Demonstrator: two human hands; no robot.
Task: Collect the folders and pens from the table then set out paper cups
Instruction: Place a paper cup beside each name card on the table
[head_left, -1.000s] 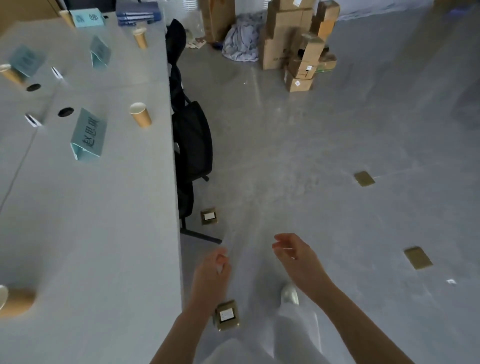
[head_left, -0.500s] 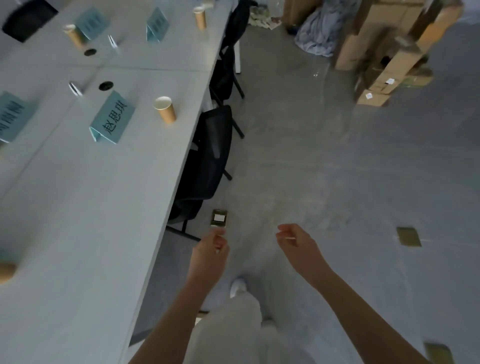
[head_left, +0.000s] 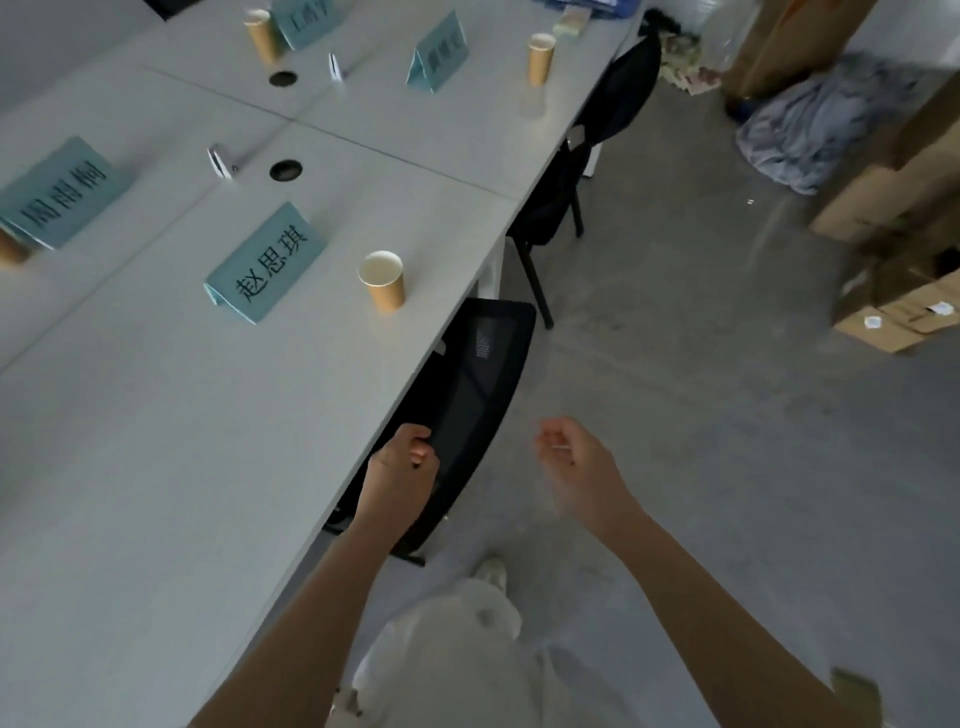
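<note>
Grey tabletop (head_left: 156, 415) runs along the person's left, with a brown paper cup (head_left: 383, 280) upright beside a teal name card (head_left: 265, 262); two further cups (head_left: 539, 58) stand at the places beyond. No folders or pens show here. The left hand (head_left: 402, 467) is loosely curled in front of a black chair back (head_left: 467, 405); whether it grips the chair is unclear. The right hand (head_left: 569, 452) hangs half-open, holding nothing visible. Judged as walking the row: a good next cup sits upright, level with its card, clear of the edge.

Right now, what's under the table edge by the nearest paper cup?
A black chair is tucked beneath the table, below the paper cup. Its backrest shows; the seat and legs are mostly hidden.
</note>
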